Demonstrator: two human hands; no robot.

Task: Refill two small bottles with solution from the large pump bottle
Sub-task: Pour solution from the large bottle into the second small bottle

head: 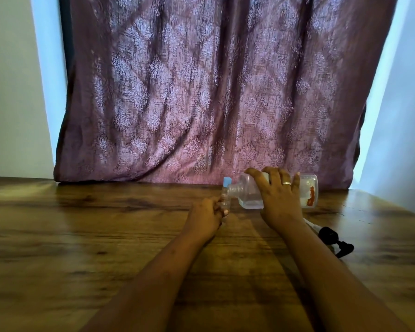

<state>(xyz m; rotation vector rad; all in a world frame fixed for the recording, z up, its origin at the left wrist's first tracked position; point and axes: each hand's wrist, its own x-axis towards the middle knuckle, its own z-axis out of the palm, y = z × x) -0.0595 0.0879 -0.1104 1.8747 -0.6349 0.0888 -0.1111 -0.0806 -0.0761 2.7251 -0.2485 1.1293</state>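
1. The right hand (pixel 279 197) was closed around the big bottle (pixel 249 192), fingers over the top and thumb underneath, holding it tipped nearly flat with its open neck pointing left. A ring (pixel 286 183) showed on one finger.
2. The left hand (pixel 207 215) gripped a small bottle (pixel 225 204) upright on the table (pixel 106 236), near the far edge, fingers wrapped round its lower part. Its mouth sat just under the big bottle's neck.
3. A second small bottle, marked by a blue cap (pixel 227 181), stood just behind the first; I could not tell whether they touched.
4. The pump (pixel 331 238) lay off the bottle, toward the table's right edge.
5. Clear liquid had pooled along the low side of the big bottle. No stream could be made out, so whether pouring had begun could not be told.
6. Judgement: the step was the pour into the first small bottle. The wide neck over a narrow mouth called for a slow, small increase of tilt, lip kept close above the opening.
7. Judgement: the left hand should pin the small bottle firmly; it looked light and would tip at a nudge from the neck.
8. Judgement: the likely fault was a sudden surge spilling over the fingers and the table, so the tilt should be eased back before the small bottle brimmed.
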